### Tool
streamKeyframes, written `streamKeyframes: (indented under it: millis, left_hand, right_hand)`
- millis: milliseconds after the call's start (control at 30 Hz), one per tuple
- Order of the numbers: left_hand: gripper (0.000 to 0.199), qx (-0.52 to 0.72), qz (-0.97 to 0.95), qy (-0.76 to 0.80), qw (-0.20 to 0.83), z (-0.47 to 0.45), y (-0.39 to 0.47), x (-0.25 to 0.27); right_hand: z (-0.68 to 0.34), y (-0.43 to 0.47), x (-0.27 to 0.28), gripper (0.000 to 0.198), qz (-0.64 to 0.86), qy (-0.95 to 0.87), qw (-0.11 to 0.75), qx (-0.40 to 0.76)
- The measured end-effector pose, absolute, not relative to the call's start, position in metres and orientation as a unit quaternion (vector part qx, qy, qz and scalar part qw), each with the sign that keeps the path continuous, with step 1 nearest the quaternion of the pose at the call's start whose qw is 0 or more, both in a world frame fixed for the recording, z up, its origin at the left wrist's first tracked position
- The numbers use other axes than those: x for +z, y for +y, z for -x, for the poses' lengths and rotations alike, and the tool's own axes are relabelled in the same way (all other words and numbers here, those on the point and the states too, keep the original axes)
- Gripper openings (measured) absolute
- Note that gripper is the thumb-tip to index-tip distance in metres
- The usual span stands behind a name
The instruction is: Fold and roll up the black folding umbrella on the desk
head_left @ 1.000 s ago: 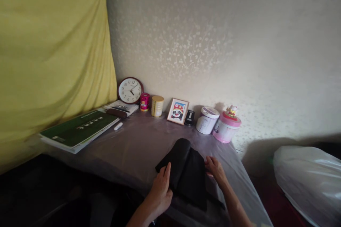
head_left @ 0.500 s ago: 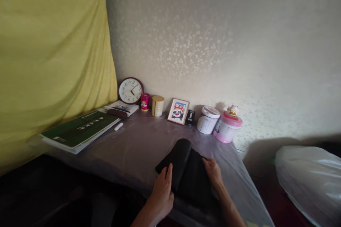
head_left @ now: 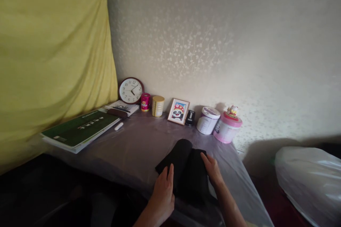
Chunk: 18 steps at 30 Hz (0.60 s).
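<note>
Both hands lie flat and open on the folded black cloth [head_left: 186, 170], the left hand [head_left: 162, 191] along its left edge, the right hand [head_left: 211, 170] on its right side. The cloth sits at the near edge of the table [head_left: 133, 149], long axis running away toward the picture frame [head_left: 178, 111].

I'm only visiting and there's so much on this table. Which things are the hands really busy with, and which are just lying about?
In use:
black folded cloth
left hand, flat on its near left part
right hand, on its right edge

Lying about:
wall clock
red tin
gold tin
framed panda picture
white tub
pink tub
green book
</note>
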<state>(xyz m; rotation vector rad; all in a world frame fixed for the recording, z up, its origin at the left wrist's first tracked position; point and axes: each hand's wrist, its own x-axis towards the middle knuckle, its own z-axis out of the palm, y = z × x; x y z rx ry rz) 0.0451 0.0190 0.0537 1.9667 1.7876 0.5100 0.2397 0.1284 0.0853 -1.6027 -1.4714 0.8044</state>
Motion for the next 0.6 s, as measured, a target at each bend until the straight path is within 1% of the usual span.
streamKeyframes:
  millis: [133,233,333,467,600]
  left_hand:
    - [0.088,0.170,-0.709,0.650,0.213,-0.046,0.018,0.054]
    - [0.088,0.164,-0.712,0.649,0.212,-0.046,0.017,0.056]
    - [0.087,0.171,-0.714,0.644,0.215,-0.045,0.018,0.057]
    - [0.087,0.178,-0.715,0.640,0.220,-0.043,0.020,0.056]
    - [0.085,0.189,-0.721,0.629,0.221,-0.041,0.020,0.053]
  right_hand:
    - [-0.222,0.136,0.095,0.040,0.610,-0.583,0.423,0.330]
    - [-0.207,0.147,0.097,0.037,0.599,-0.590,0.444,0.310]
    - [-0.190,0.157,0.096,0.033,0.589,-0.584,0.461,0.314]
    - [-0.173,0.167,0.091,0.024,0.596,-0.574,0.451,0.333]
    - [-0.164,0.171,0.085,0.030,0.608,-0.564,0.431,0.357]
